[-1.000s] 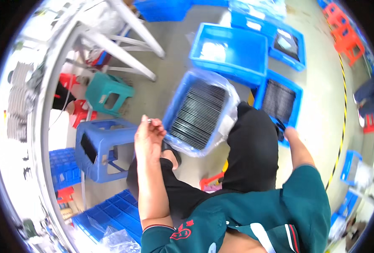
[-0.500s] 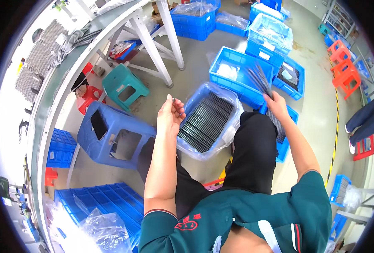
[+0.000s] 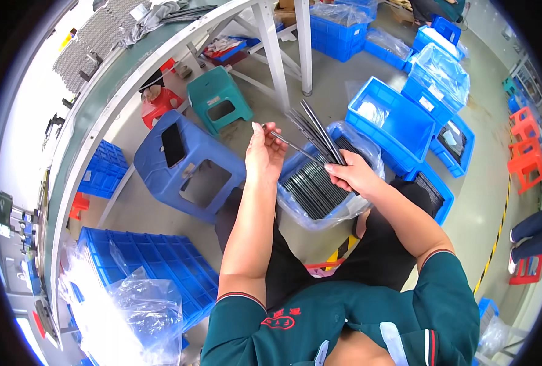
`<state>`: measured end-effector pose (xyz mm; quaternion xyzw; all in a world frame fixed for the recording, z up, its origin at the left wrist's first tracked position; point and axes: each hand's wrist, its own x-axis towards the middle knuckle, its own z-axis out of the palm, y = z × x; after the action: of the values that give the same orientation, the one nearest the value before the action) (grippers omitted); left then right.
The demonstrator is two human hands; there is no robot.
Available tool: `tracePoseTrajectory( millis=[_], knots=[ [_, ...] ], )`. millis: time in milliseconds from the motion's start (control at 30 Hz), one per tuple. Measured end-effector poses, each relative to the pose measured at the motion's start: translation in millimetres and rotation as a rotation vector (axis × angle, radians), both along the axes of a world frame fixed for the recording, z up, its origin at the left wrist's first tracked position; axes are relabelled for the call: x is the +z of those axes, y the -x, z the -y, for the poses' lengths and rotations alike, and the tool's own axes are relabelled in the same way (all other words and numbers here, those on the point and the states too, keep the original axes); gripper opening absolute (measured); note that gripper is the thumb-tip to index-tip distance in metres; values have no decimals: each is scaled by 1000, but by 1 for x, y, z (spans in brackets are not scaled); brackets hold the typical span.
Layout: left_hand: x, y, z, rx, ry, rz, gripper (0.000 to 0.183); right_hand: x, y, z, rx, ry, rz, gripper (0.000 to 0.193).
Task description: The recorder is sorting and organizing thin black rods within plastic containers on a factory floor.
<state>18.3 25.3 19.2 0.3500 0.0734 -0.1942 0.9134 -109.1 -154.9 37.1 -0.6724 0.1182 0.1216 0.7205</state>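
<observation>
Several thin dark metal rods [image 3: 315,133] fan out from my right hand [image 3: 353,173], its fingers closed around their lower ends. One rod slants away from the bunch toward my left hand [image 3: 266,152]. The thumb and fingers of that hand pinch the rod's far end. Both hands are above a plastic-lined bin [image 3: 290,206], where many similar dark rods [image 3: 315,190] lie side by side in a dense layer. The bunch and my right hand hide part of that layer. The bin stands on the floor in front of my knees.
Left of the bin stands a blue stool [image 3: 213,160] with a black phone [image 3: 173,145] on it, and a green stool [image 3: 221,100] behind. Blue crates [image 3: 393,119] crowd the right side. A white-framed workbench [image 3: 115,91] runs along the left. Stacked blue crates [image 3: 155,262] sit at lower left.
My right hand has brought the rods from the right-hand crates to above the bin, beside my left hand. One rod now stretches between both hands. The view has shifted.
</observation>
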Motion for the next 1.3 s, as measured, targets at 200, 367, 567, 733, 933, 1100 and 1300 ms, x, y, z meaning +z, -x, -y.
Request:
tracePoseTrajectory(
  millis=[200,367,567,733,933,1100,1300],
  knots=[
    [1,3,13,-23,-60,37,34,-1,-8,1,-46,-6,17,16],
    [-2,15,32,2,-160,139,32,7,-7,-1,-67,-11,6,18],
    [0,18,45,38,-293,363,32,-4,-8,3,-86,-258,7,18],
    [0,24,48,71,-356,439,29,8,-3,3,-64,-437,-83,17],
    [-8,55,69,-195,-254,481,30,16,-13,2,-223,-472,69,12],
    [4,56,69,-259,-231,350,32,3,-19,1,-256,-451,90,18],
    [3,47,64,-112,-352,382,27,-19,-27,18,-381,-136,152,15]
  ],
)
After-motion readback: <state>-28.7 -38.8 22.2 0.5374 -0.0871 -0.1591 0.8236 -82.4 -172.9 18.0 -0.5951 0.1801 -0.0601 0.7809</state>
